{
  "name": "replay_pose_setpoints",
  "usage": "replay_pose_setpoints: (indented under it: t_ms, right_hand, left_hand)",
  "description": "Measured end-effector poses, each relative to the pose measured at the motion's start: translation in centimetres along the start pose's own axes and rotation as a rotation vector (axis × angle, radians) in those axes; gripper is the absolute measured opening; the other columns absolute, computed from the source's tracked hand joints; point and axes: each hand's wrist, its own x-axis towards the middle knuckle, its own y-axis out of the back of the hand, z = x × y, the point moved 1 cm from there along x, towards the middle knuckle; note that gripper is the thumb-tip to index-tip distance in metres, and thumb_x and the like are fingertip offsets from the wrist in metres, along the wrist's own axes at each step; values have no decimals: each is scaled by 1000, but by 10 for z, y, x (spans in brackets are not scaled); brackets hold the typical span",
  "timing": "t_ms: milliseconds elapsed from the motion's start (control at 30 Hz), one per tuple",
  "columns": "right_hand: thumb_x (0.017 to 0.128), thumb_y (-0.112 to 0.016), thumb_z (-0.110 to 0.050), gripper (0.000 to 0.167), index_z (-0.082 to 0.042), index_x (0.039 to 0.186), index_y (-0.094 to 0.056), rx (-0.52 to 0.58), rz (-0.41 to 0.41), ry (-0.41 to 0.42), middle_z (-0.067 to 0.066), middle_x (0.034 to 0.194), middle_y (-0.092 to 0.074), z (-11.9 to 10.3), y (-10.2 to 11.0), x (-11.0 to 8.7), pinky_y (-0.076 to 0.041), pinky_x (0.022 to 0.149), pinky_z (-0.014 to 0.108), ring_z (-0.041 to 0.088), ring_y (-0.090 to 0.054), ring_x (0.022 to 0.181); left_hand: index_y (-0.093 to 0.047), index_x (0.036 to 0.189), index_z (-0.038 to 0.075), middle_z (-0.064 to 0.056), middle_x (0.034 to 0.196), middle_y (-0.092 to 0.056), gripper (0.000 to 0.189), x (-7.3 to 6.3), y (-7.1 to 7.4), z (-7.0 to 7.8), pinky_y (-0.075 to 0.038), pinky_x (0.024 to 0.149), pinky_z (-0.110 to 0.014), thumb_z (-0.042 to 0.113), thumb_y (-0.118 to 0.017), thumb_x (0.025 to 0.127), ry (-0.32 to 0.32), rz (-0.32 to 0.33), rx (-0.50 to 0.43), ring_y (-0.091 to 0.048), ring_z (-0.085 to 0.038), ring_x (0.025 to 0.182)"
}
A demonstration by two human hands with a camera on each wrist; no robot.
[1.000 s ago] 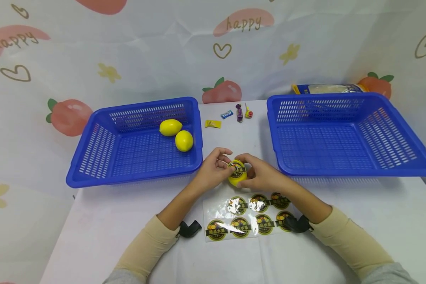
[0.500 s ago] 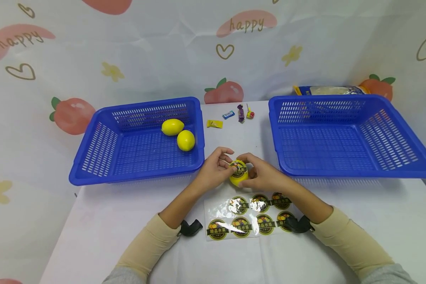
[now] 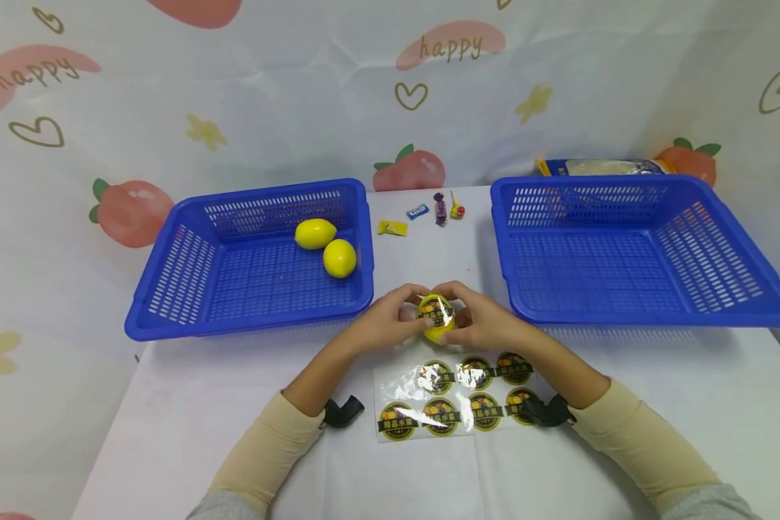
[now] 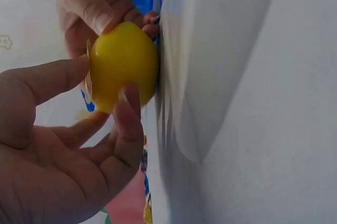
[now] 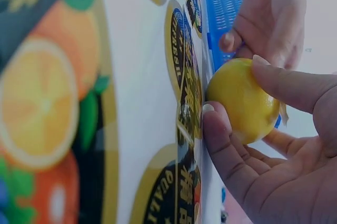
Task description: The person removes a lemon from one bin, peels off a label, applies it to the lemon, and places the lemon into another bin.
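A yellow lemon [image 3: 437, 335] stands on the table between the hands, with a round black-and-gold sticker [image 3: 432, 310] on its upper side. My right hand [image 3: 489, 320] grips it from the right, thumb and fingers around its side. From the left, my left hand [image 3: 385, 319] curls its fingers about the lemon, and its thumb [image 4: 63, 76] presses the sticker's edge. In the left wrist view the sticker is seen edge-on against the lemon [image 4: 126, 60]. The right wrist view shows the lemon [image 5: 242, 97] between right thumb and fingers. A sheet of round stickers [image 3: 409, 383] lies just in front.
A blue basket [image 3: 247, 328] on the left holds two lemons [image 3: 315, 234]. Another blue basket [image 3: 643, 316] stands on the right, a packet [image 3: 607, 165] behind it. Several wrapped sweets [image 3: 417, 211] and a lollipop [image 3: 458, 209] lie at the back between the baskets.
My left fingers have closed in around the back of the lemon, and the left thumb has shifted lower on the sticker. The right hand keeps its grip almost unmoved.
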Motion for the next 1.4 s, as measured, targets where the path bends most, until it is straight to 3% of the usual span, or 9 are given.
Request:
replay_pose_setpoints:
  t_ms: [100, 233, 600, 767, 933, 1100, 1167, 1400]
  right_hand:
    - [83, -79, 1, 69, -6, 141, -44, 26, -7, -5, 25, 135, -46, 0, 0, 0, -54, 69, 31, 22, -66, 75]
    - [82, -79, 1, 68, -6, 140, -45, 40, -10, -3, 24, 134, -48, 0, 0, 0, -55, 71, 32, 23, -68, 77]
    - [81, -79, 2, 69, -5, 141, -44, 61, -18, 13, 24, 133, -47, 0, 0, 0, -56, 73, 33, 24, -68, 77]
    - [83, -82, -9, 69, -8, 140, -44, 38, -16, 3, 22, 130, -46, -2, -2, -1, -56, 69, 33, 22, -67, 73]
    - [93, -73, -23, 49, -11, 134, -48, 3, 41, -33, 21, 127, -53, -5, -4, -1, -55, 65, 35, 23, -65, 74]
    - [101, -62, -18, 30, -7, 127, -50, 22, 72, -18, 25, 121, -56, -3, -4, 1, -57, 60, 38, 24, -66, 69]
    - [102, -60, -15, 27, -6, 126, -50, 38, 73, -5, 26, 119, -55, -3, -4, 1, -57, 56, 38, 25, -65, 64]
    - [103, -56, -7, 23, -3, 125, -53, 77, 74, -8, 25, 124, -55, -3, -2, 0, -57, 58, 37, 24, -67, 69]
  left_hand:
    - [-48, 142, 5, -23, 134, -54, 49, 0, 4, -1, -55, 63, -31, 9, -66, 96, -3, -78, -56, -66, -26, 78]
    - [-43, 143, 1, -27, 133, -53, 49, 1, 5, -3, -58, 67, -34, 1, -62, 97, -7, -120, -142, -69, -28, 82]
    - [-47, 138, 1, -27, 130, -57, 45, 6, 2, -8, -61, 68, -38, -9, -59, 96, 59, -85, -295, -70, -27, 74]
    - [-49, 137, 0, -26, 128, -59, 45, 5, 1, -6, -61, 67, -37, -9, -60, 95, 71, -64, -299, -70, -26, 72]
    - [-50, 135, 2, -25, 127, -60, 43, 4, -2, -2, -60, 68, -38, -5, -64, 95, 70, -55, -260, -71, -28, 75]
    - [-52, 132, 3, -25, 128, -59, 40, 3, -5, 0, -60, 69, -36, -4, -64, 95, 75, -42, -220, -71, -27, 77]
    - [-53, 131, 4, -24, 129, -59, 39, 3, -6, 1, -60, 70, -36, -4, -64, 95, 86, -35, -216, -71, -26, 78]
    - [-54, 128, 3, -23, 126, -62, 39, 4, -6, -1, -60, 70, -35, -5, -67, 93, 80, -22, -217, -71, -24, 78]
